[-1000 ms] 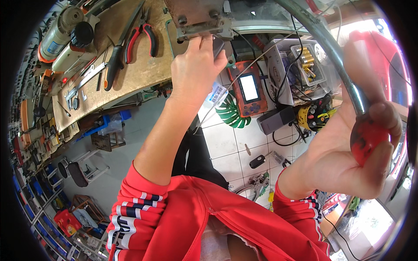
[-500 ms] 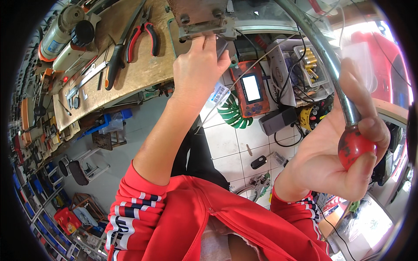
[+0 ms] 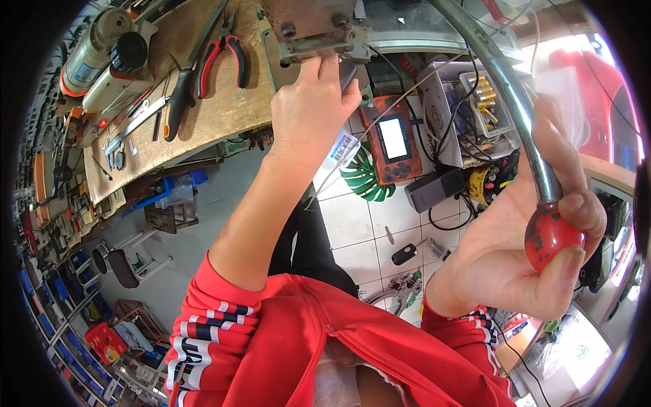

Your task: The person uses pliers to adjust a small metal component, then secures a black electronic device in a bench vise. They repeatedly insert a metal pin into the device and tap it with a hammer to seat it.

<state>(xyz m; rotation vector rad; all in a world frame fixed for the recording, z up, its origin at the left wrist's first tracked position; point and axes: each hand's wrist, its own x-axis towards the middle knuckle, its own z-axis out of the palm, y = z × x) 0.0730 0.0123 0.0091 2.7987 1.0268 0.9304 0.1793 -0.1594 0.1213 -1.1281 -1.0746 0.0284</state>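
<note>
My right hand (image 3: pixel 508 258) is closed round the red ball knob (image 3: pixel 553 237) of a long metal lever (image 3: pixel 505 71). The knob has dark worn patches, and the thumb lies against its lower side. My left hand (image 3: pixel 313 108) reaches up to a worn metal machine block (image 3: pixel 308 20) at the workbench's edge. Its fingertips go out of sight under the block's lower plate. Next to its index finger and thumb a dark smooth object (image 3: pixel 348 73) shows in part. The fingers look curled on something, but what they hold is hidden.
Red-handled pliers (image 3: pixel 222 54), an orange-black handled tool (image 3: pixel 178 108) and a caliper (image 3: pixel 135 125) lie on the wooden bench (image 3: pixel 254 102). Near the middle are an orange device with a lit screen (image 3: pixel 392 139), a box of batteries (image 3: pixel 485 102), a grey box (image 3: pixel 436 188) and a black key fob (image 3: pixel 404 254).
The red knob and my right hand have shifted down slightly. My left hand stays at the metal block, and the bench tools have not moved.
</note>
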